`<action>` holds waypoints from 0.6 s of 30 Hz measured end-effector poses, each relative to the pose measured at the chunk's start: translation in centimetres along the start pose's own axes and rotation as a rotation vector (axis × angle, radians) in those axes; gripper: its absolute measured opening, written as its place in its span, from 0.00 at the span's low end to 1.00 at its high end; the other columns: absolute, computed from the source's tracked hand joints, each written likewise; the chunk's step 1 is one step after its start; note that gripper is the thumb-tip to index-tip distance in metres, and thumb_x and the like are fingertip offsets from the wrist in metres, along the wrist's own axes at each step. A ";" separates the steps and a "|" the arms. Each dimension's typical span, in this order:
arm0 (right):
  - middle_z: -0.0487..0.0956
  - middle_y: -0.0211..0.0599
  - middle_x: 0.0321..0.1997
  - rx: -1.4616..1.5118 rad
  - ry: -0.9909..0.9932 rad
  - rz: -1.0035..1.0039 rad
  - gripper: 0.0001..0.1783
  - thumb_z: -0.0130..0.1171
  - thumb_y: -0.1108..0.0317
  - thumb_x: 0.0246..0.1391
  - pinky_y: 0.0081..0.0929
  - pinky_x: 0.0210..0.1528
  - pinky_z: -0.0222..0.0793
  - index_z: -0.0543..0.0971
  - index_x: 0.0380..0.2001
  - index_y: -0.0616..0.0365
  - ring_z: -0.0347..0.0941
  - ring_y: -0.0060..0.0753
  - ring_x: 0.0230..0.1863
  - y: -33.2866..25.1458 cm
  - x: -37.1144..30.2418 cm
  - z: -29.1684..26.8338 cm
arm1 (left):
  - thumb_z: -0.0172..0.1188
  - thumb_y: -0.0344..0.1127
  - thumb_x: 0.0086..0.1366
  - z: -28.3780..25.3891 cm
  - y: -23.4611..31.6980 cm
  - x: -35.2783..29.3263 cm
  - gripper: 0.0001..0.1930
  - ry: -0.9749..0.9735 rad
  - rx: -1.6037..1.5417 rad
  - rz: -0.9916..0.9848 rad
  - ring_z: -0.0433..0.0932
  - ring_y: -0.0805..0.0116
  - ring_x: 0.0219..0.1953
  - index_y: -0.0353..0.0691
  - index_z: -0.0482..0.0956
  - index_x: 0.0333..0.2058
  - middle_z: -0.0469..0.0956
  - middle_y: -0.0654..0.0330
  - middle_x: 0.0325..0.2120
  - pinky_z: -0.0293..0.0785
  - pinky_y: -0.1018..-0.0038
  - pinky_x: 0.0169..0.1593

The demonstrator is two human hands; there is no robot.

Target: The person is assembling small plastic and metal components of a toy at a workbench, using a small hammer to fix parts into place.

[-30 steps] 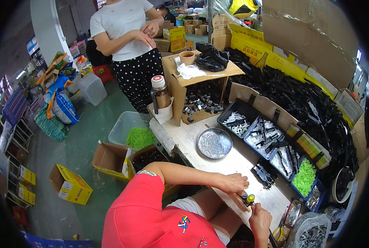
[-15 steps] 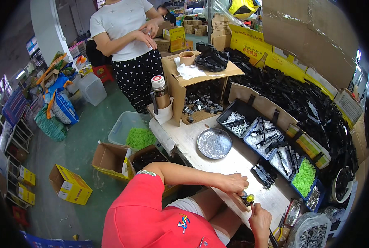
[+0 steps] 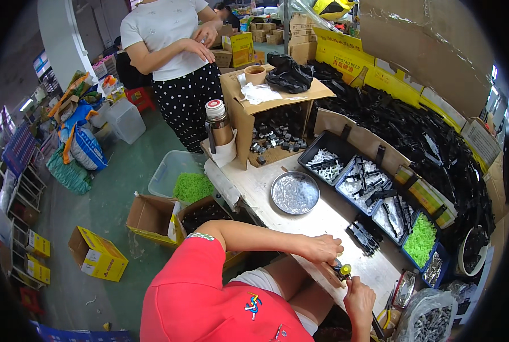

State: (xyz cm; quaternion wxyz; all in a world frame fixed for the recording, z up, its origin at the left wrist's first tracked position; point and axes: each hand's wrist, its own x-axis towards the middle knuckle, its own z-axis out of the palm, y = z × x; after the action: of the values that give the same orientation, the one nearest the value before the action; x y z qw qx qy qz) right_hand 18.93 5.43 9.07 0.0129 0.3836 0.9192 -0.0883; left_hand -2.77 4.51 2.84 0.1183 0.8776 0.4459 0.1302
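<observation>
My left hand (image 3: 321, 249) is at the near edge of the pale worktable (image 3: 303, 229), fingers bent downward over a wooden block (image 3: 327, 276); whatever they pinch is hidden. My right hand (image 3: 359, 298) is closed just to the right and nearer, around what looks like the handle of a small yellow-headed hammer (image 3: 345, 269). The hammer's head is close to my left fingertips, above the block. Past my hands lies a pile of black clip-like parts (image 3: 364, 238). A round metal tray (image 3: 295, 193) stands farther left on the table.
Bins along the right hold white parts (image 3: 325, 163), black parts (image 3: 363, 176) and green pieces (image 3: 421, 239). Behind them is a large heap of black parts (image 3: 414, 134). A thermos (image 3: 219, 122) stands beside a cardboard box (image 3: 243, 134). Another person (image 3: 171, 51) stands beyond the table.
The view has shifted very slightly. Both hands and the hammer keep nearly the same places over the block.
</observation>
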 end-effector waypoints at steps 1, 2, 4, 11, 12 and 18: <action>0.74 0.47 0.17 -0.012 0.003 0.002 0.12 0.46 0.62 0.54 0.47 0.26 0.60 0.69 0.24 0.59 0.69 0.54 0.21 0.0 0.0 0.0 | 0.52 0.42 0.56 -0.3 0.1 0.1 0.13 -0.018 0.002 0.002 0.66 0.57 0.39 0.41 0.78 0.20 0.70 0.55 0.32 0.65 0.63 0.34; 0.74 0.47 0.17 -0.011 0.003 0.002 0.12 0.46 0.62 0.54 0.47 0.26 0.60 0.69 0.24 0.59 0.69 0.54 0.21 0.0 0.0 0.0 | 0.52 0.42 0.56 -0.5 0.2 0.1 0.13 -0.036 0.003 0.003 0.66 0.57 0.39 0.40 0.78 0.20 0.70 0.55 0.32 0.65 0.63 0.34; 0.73 0.47 0.17 -0.005 -0.006 0.005 0.12 0.46 0.62 0.54 0.46 0.26 0.59 0.69 0.25 0.59 0.69 0.54 0.22 0.0 0.0 0.0 | 0.52 0.42 0.56 -0.4 0.2 0.1 0.13 -0.038 0.007 -0.005 0.66 0.57 0.39 0.41 0.78 0.20 0.70 0.55 0.32 0.65 0.63 0.34; 0.74 0.49 0.17 0.000 -0.033 0.014 0.13 0.46 0.61 0.55 0.47 0.26 0.60 0.69 0.24 0.59 0.69 0.55 0.22 -0.1 0.1 -0.4 | 0.52 0.42 0.56 -0.4 0.2 0.0 0.14 -0.023 0.000 0.020 0.66 0.57 0.39 0.43 0.79 0.19 0.70 0.55 0.32 0.64 0.63 0.34; 0.74 0.49 0.18 0.004 -0.033 0.016 0.13 0.46 0.61 0.55 0.47 0.26 0.60 0.69 0.24 0.59 0.69 0.55 0.22 -0.2 0.1 -0.5 | 0.52 0.42 0.56 -0.3 0.2 0.0 0.14 -0.023 0.000 0.019 0.66 0.57 0.39 0.43 0.79 0.19 0.70 0.55 0.32 0.64 0.63 0.34; 0.74 0.49 0.18 0.008 -0.030 0.010 0.13 0.46 0.61 0.55 0.48 0.26 0.60 0.69 0.24 0.59 0.69 0.55 0.22 -0.1 0.0 -0.3 | 0.52 0.42 0.56 -0.1 0.1 0.1 0.14 -0.028 -0.019 -0.003 0.66 0.57 0.39 0.42 0.79 0.18 0.70 0.55 0.33 0.65 0.63 0.34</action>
State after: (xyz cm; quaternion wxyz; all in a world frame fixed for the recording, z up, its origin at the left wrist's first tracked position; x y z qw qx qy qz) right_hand 18.88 5.47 9.36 0.0256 0.3871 0.9165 -0.0974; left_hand -2.62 4.53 2.97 0.1332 0.8775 0.4442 0.1222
